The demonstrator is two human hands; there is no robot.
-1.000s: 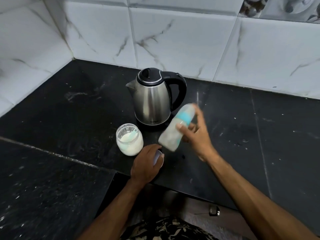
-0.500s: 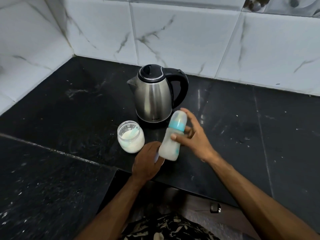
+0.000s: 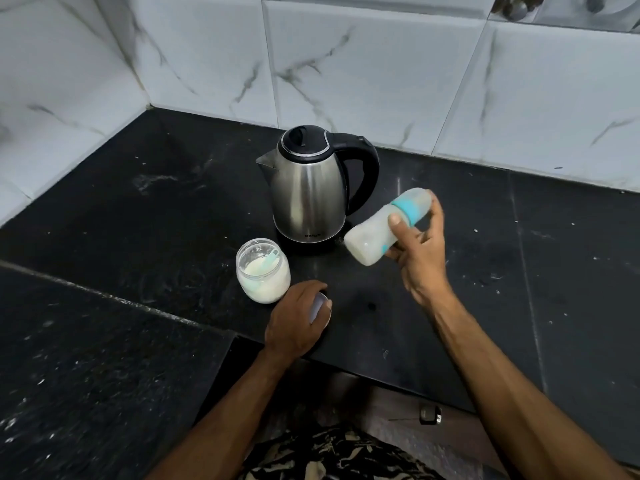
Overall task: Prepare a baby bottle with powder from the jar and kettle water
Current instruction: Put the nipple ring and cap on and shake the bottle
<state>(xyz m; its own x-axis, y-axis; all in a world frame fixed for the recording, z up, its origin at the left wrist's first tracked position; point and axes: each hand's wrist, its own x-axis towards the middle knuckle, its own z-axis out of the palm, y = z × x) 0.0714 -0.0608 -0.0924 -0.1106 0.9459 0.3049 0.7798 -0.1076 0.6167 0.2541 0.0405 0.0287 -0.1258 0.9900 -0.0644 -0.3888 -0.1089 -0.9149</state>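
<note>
Our right hand [image 3: 420,252] grips the capped baby bottle [image 3: 388,232] tilted; shaking, we should keep the cap sealed, while our left hand [image 3: 298,318] covers a small lid [image 3: 320,306].

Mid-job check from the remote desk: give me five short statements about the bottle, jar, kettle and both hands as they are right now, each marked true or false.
1. The right hand holds the baby bottle tilted in the air. True.
2. The powder jar has its lid screwed on. False: its mouth is open, with a scoop resting in the powder.
3. The kettle stands on the counter with its lid closed. True.
4. The left hand grips the kettle handle. False: it rests on the counter beside the jar, over a small round lid-like object.
5. The bottle's teal collar is off. False: it is on the bottle.
</note>
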